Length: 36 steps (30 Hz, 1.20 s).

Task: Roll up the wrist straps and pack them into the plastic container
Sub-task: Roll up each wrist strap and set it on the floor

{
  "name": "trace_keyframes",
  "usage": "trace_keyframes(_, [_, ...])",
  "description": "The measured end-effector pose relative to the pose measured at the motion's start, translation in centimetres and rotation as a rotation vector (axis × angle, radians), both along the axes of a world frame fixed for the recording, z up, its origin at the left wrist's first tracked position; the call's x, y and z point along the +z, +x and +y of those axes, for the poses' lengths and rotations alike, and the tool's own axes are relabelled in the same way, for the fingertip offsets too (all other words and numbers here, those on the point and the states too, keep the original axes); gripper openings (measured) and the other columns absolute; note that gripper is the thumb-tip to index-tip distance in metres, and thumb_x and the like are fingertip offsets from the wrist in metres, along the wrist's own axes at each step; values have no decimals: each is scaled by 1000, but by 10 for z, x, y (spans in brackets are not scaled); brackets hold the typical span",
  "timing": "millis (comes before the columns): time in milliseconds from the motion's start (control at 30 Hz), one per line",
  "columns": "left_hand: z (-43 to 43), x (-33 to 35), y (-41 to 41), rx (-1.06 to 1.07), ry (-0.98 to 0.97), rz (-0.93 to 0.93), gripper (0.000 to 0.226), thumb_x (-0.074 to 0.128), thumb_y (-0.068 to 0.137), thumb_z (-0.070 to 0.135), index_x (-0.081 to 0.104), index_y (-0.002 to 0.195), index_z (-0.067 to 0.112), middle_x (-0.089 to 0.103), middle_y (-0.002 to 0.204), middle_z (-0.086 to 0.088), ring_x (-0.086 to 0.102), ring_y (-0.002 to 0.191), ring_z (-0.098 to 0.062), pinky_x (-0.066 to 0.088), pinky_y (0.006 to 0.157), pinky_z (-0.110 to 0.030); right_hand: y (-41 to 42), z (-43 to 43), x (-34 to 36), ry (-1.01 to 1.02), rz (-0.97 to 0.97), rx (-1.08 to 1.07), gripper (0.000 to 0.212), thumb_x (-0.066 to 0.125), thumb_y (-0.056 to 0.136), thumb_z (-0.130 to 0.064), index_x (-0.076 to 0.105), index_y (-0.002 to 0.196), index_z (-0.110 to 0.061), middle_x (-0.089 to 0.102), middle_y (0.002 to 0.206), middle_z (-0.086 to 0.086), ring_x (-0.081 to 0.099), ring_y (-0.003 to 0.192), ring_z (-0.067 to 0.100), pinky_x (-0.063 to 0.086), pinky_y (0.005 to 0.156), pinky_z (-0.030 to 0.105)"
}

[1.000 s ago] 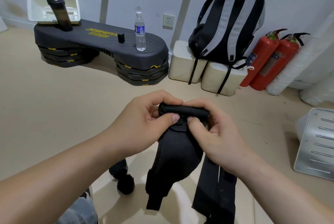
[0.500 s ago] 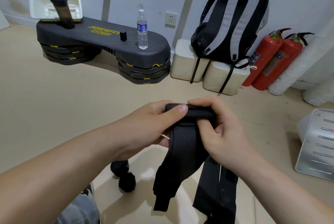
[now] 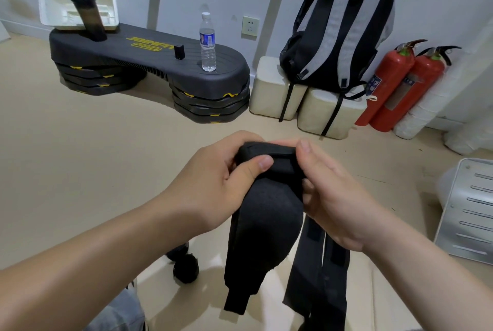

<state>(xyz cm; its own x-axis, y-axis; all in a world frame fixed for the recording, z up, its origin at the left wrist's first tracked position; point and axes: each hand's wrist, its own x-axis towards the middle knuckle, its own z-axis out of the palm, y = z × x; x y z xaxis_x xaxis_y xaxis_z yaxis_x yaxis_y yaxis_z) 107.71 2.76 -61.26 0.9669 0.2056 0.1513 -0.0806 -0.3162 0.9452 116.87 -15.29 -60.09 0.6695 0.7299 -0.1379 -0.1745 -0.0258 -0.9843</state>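
I hold the black padded fabric wrist strap (image 3: 264, 213) in front of me, above the floor, with both hands on its upper end. That end is turned over into a tight roll, and the wide padded part hangs down from it, narrowing to a tail below. My left hand (image 3: 213, 186) grips the left side of the roll, the thumb laid across its front and the fingers curled behind. My right hand (image 3: 338, 197) grips the right side, the forefinger along the top of the roll and the other fingers tucked under it.

Just to the right of the hanging strap, behind my right wrist, long black webbing straps (image 3: 317, 277) with darker patches hang down towards the bottom edge. Below my left forearm two small black rolled bundles (image 3: 185, 268) lie on the pale beige floor (image 3: 80, 170), touching each other.

Farther off, against the wall, stands a black step platform with yellow lettering (image 3: 149, 55). On it are a clear plastic water bottle (image 3: 207, 45), upright, a dark shaker bottle with a red cap (image 3: 86, 15), tilted, and behind that a white moulded tray (image 3: 53, 7). To the right, a black and grey striped backpack (image 3: 341, 31) sits on two cream blocks (image 3: 272, 90), with two red fire extinguishers (image 3: 400, 85) leaning beside them. At the far right edge is a silver slatted panel (image 3: 474, 213).
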Motion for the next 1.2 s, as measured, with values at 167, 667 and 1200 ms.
trace_keyframes(167, [-1,-4,-2,36,288,-82,17,59,96,42,63,111,35,67,79,13,60,69,-2,42,62,-13,1,5,-10,-3,-54,-72,42,59,96,-50,69,114,-13,67,121,28,71,109,33,54,103,57])
trace_keyframes(667, [-2,5,7,-90,-188,235,21,61,106,36,72,117,22,78,96,-7,73,82,-21,59,73,-40,5,-3,-18,99,34,-100,27,68,88,-13,72,112,-24,76,107,10,72,99,26,62,87,39])
trace_keyframes(1200, [16,2,4,-111,645,-244,39,56,101,37,55,140,31,62,102,7,57,88,-8,49,82,-27,2,6,-7,54,262,-11,70,49,98,-59,57,142,-5,69,133,25,67,127,39,51,112,54])
